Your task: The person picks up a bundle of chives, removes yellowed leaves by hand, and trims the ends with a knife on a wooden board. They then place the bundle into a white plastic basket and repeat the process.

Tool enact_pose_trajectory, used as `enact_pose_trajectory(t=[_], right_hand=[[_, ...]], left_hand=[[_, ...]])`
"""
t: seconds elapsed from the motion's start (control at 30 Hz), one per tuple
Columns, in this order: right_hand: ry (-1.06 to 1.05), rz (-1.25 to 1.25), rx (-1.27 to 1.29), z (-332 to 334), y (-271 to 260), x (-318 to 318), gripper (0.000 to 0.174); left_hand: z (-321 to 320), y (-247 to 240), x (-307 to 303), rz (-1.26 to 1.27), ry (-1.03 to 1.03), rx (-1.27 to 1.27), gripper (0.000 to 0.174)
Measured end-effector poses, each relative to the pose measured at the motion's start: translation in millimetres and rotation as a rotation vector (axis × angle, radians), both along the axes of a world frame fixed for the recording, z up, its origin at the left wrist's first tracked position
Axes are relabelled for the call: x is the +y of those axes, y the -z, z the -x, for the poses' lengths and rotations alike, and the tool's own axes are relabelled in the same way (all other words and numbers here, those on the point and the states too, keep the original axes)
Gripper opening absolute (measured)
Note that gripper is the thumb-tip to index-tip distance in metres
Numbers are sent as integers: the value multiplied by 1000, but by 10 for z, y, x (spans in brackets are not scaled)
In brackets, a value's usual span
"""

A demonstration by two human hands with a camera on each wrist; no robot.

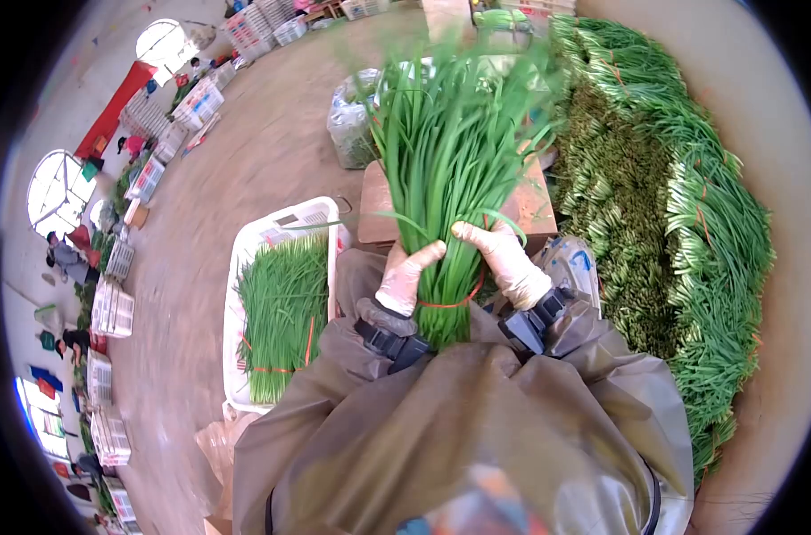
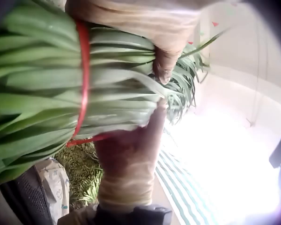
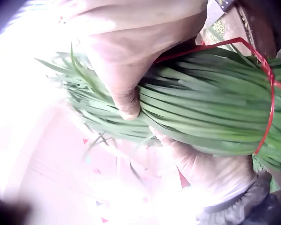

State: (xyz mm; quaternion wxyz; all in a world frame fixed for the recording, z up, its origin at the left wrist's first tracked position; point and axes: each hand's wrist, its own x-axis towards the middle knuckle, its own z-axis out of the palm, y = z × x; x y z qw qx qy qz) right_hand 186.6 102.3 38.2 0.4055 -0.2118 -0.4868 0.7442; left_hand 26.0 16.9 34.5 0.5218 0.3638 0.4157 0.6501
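A thick bunch of garlic chives (image 1: 450,169) stands upright in front of my body, its leaf tips spreading and blurred at the top. My gloved left hand (image 1: 407,275) grips its left side, and my gloved right hand (image 1: 505,260) grips the right side at about the same height. Both thumbs press on the near face of the leaves, their tips close together. A red tie (image 2: 84,79) loops round the bunch below the hands. In the right wrist view, a knot with a short loose end shows on the tie (image 3: 270,77). Most fingers are hidden behind the leaves.
A white crate (image 1: 231,330) with tied chives (image 1: 285,303) stands at the left. Behind the bunch is a brown stool-like surface (image 1: 379,192) and a clear plastic bag (image 1: 352,125). Piled chives (image 1: 722,223) line the right wall. People and crates (image 1: 113,308) sit along the far left.
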Motion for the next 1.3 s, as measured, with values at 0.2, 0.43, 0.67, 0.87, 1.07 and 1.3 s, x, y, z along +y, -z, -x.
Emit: enact_pose_trajectory(t=[0.2, 0.43, 0.67, 0.87, 1.07, 1.3], right_hand=[[124, 51, 146, -81, 242, -6, 33], [59, 54, -14, -132, 16, -55, 47], [98, -127, -261, -524, 221, -157, 20], [355, -1686, -638, -223, -749, -68, 33], [251, -1736, -851, -322, -592, -88, 33], [506, -1676, -648, -332, -411, -234, 25]], left_hand=[[159, 110, -1, 50, 14, -188, 50], [186, 47, -40, 48, 4, -166, 50], [298, -38, 10, -2, -112, -43, 47], [124, -46, -22, -20, -18, 9, 47], [292, 141, -177, -21, 106, -270, 48], [340, 329, -216, -15, 154, -393, 52]])
